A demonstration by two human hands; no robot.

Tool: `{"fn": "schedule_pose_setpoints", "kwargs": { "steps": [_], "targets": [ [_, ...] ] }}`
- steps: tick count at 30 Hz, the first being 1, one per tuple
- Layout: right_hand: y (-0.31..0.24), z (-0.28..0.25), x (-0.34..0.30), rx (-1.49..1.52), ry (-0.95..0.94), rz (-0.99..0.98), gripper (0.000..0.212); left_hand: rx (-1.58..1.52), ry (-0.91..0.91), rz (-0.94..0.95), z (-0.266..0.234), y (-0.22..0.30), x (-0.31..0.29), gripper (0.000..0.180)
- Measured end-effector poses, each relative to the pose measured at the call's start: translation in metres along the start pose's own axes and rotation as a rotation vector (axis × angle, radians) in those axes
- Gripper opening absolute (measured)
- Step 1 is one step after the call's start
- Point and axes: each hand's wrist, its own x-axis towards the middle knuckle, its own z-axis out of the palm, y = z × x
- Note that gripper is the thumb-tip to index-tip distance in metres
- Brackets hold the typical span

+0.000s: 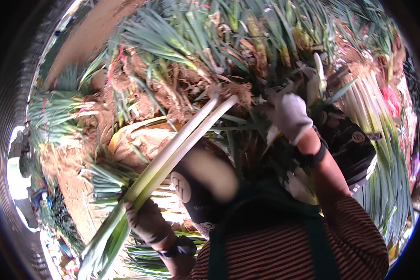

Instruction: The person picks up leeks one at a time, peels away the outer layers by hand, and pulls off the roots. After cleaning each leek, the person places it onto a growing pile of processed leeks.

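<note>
My left hand, in a dirty glove, is closed around two long green onions. Their white shanks slant up to the right, with brown roots at the top and green leaves hanging toward the lower left. My right hand, in a pale glove, is to the right of those roots, apart from them. Motion smears its fingers, so I cannot tell what, if anything, they hold. Loose leaves and dark stalks lie under and around it.
Heaped green onions span the far side. A bundle with bare white shanks lies at the right, another bundle at the left. Brown soil shows at upper left. My dark-clad knees bracket a yellow-edged object and leaf scraps.
</note>
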Motion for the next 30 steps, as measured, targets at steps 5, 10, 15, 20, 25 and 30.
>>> {"fn": "schedule_pose_setpoints", "kwargs": {
  "steps": [5,10,15,20,25,30],
  "targets": [
    [-0.071,0.004,-0.023,1.186,-0.29,-0.47,0.059,-0.412,-0.496,-0.163,0.055,-0.031,0.017,0.032],
    [-0.13,-0.016,-0.008,2.099,-0.36,-0.404,0.057,0.284,-0.65,-0.062,0.12,-0.044,-0.006,0.031],
    [-0.079,-0.062,0.039,2.655,-0.159,-0.397,0.045,0.443,-0.955,-0.235,0.156,-0.028,-0.03,0.035],
    [-0.036,-0.093,0.052,1.861,0.037,-0.601,0.025,0.645,-1.063,0.281,0.223,0.027,0.012,0.044],
    [-0.074,-0.115,0.053,1.338,-0.293,-1.019,0.029,0.323,-1.515,0.194,0.292,0.039,0.036,0.071],
    [-0.084,-0.103,0.031,1.515,-0.353,-1.082,0.037,0.234,-1.492,0.099,0.316,0.038,-0.019,0.049]
  ]
}}
